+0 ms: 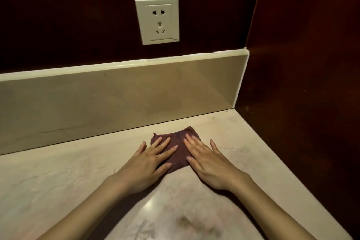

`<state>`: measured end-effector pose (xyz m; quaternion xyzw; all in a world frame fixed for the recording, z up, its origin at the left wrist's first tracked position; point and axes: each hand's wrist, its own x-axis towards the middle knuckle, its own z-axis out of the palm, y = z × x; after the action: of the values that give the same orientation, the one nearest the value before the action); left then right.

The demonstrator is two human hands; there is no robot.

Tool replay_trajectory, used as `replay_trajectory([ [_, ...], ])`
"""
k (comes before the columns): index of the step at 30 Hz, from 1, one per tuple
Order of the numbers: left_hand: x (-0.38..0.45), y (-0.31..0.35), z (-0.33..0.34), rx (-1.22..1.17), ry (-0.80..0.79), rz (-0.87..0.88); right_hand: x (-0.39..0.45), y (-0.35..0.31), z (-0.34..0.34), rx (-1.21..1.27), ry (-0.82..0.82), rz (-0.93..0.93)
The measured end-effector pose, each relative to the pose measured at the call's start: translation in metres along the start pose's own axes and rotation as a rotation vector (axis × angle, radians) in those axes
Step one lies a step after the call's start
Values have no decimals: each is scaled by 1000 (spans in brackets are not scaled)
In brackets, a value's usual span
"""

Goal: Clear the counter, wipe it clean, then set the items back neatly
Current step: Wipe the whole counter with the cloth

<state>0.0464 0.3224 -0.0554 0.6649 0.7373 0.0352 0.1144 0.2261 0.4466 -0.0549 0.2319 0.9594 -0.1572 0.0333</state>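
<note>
A small dark maroon cloth (179, 148) lies flat on the pale marble counter (78, 181), near the back right corner. My left hand (150, 163) presses on the cloth's left half with straight, spread fingers. My right hand (206, 160) presses on its right half the same way, fingers straight. Both palms partly cover the cloth, and only its middle strip and far edge show. No other items stand on the counter in view.
A beige backsplash (120, 99) runs along the counter's far edge. Above it, a white wall socket (157, 21) sits in a dark wood panel. A dark wood side wall (303, 84) bounds the counter on the right. A faint smudge (185, 220) marks the near counter surface.
</note>
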Motion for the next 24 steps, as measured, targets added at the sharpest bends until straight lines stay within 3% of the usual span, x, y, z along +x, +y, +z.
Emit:
replay_trajectory([
  [12, 120, 97, 3, 78, -44, 184, -38, 98, -37, 80, 24, 344],
  [24, 130, 101, 4, 80, -46, 173, -40, 111, -32, 70, 57, 311],
])
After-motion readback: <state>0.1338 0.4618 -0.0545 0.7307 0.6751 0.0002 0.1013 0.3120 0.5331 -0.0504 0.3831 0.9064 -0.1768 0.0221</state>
